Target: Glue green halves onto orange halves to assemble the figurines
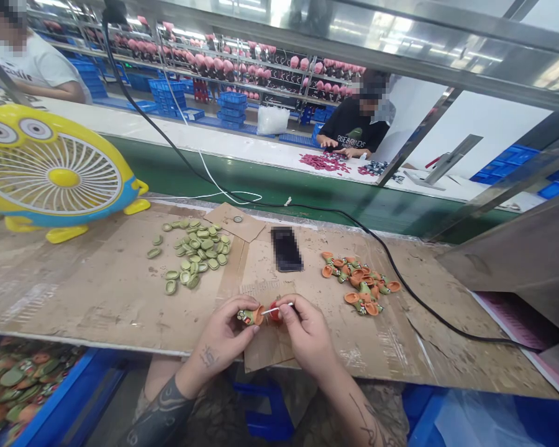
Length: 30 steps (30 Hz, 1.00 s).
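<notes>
Between thumb and fingers, my left hand (223,332) grips a small green and orange figurine (250,316), its orange hollow side turned to the right. My right hand (305,332) pinches a thin white stick (271,310), whose tip is at the figurine's orange rim. Just behind the stick sits a small red container (274,312), partly hidden by my right fingers. Several oval green pieces (202,245) are heaped to the left beyond my hands. More green and orange figurines (363,282) lie in a pile on the right.
A black phone (286,249) lies on the cardboard-covered table (121,292). At the left stands a yellow fan (63,177). A black cable (391,264) runs along the right side. At lower left is a blue bin (60,397) of figurines. A co-worker (358,124) sits across the green-sided bench.
</notes>
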Each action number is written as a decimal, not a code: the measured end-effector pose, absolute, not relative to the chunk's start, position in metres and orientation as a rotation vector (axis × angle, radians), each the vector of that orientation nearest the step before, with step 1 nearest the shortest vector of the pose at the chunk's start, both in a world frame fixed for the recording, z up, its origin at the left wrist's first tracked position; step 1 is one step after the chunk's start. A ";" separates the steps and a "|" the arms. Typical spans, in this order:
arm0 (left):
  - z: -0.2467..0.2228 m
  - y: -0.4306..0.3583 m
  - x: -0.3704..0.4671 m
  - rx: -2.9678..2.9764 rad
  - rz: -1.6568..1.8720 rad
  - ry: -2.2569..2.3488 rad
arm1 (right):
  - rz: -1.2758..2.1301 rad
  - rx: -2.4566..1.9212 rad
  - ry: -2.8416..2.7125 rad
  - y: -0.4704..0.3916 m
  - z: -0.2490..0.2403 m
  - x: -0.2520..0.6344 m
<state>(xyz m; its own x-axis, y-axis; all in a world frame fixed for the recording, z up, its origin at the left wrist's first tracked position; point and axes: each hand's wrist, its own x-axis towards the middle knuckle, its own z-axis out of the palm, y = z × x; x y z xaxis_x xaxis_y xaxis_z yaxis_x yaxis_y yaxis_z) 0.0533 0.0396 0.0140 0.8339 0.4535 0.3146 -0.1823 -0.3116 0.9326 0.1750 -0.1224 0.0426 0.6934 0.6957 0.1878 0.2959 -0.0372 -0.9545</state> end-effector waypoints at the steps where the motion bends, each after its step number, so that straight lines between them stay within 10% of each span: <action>1: 0.014 0.040 0.054 1.775 0.640 0.207 | 0.371 -1.635 -0.834 -0.122 0.043 0.175; 30: 0.017 0.047 0.054 1.409 0.577 0.254 | 0.361 -1.562 -0.711 -0.125 0.061 0.176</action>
